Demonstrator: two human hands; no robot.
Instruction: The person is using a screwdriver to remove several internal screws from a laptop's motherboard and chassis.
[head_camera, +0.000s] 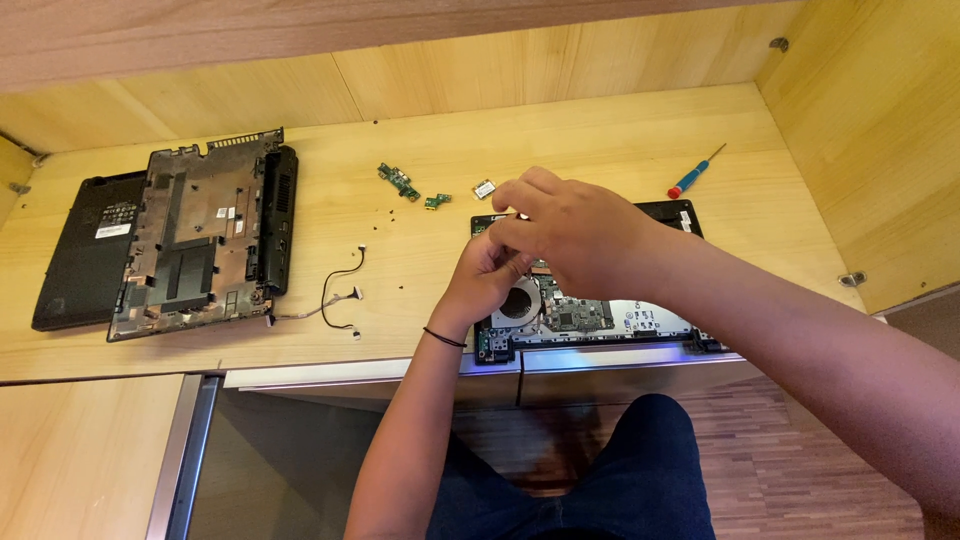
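An opened laptop base (600, 318) lies at the desk's front edge, its round fan (517, 302) and green circuit board (578, 314) exposed. Both hands hover over its upper left part. My right hand (560, 225) is curled, fingertips pinched together on top. My left hand (487, 275) sits just under it, fingers closed and pressed against the right hand. Whatever small part they grip is hidden between the fingers. A black band circles my left wrist.
A removed black bottom cover (200, 235) rests on a dark laptop lid (85, 250) at the left. Loose thin wires (340, 295), two small green boards (400, 182), a small chip card (484, 188) and scattered screws lie mid-desk. A red-and-blue screwdriver (695, 175) lies at the right, near the wooden side wall.
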